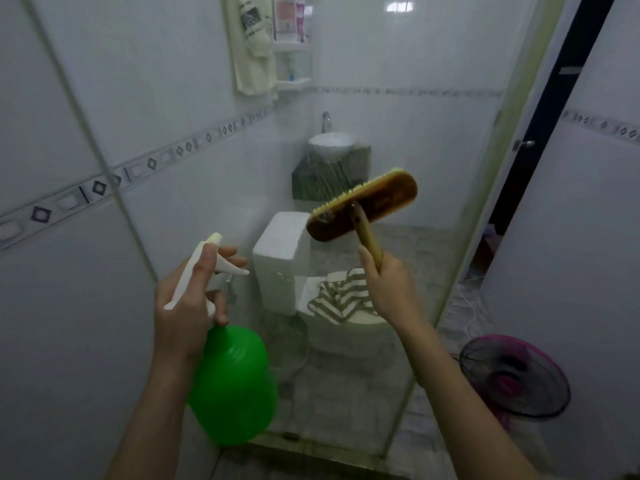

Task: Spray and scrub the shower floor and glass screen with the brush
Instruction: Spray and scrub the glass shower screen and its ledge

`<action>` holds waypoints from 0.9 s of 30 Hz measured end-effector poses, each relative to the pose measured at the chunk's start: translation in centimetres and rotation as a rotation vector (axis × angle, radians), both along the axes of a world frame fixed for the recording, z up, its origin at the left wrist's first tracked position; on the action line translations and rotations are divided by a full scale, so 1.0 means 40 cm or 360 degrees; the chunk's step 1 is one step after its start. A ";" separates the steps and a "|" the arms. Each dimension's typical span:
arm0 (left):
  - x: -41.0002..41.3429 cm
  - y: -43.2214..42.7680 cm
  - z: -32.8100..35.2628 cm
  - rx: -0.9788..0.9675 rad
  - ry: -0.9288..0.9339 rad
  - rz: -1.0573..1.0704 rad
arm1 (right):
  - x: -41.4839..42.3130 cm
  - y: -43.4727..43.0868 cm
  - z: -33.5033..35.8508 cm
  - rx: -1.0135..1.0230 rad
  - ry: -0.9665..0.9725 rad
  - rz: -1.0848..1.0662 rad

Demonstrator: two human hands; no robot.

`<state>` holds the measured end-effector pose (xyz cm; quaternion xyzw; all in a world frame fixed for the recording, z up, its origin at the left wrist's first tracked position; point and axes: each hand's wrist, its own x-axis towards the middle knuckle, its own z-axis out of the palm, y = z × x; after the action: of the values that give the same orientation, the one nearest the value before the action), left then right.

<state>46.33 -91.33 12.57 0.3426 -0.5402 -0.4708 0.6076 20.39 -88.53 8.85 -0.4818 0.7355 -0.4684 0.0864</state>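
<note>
Tiled shower stall: my left hand [188, 299] grips the green spray bottle [233, 382], my right hand [388, 282] clamps the brush [363, 205] against the glass screen [433, 140]; wet bristles could skid, I judge.

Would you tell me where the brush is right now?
In the head view, right of centre, the right hand holds the brush by its handle, raised before the glass screen.

The brown-backed brush [362, 205], yellow bristles toward the glass screen [433, 140], is raised and tilted. The green spray bottle [232, 382] with white trigger head is lower left.
</note>
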 end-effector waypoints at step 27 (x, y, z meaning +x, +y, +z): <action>0.149 0.032 -0.147 0.0104 0.0084 0.0717 | 0.373 -0.427 0.087 0.0123 0.0163 0.0815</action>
<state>52.28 -90.06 6.70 0.4617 -0.4184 -0.3492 0.6999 35.31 -105.59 12.34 -0.6717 0.6103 -0.3779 0.1830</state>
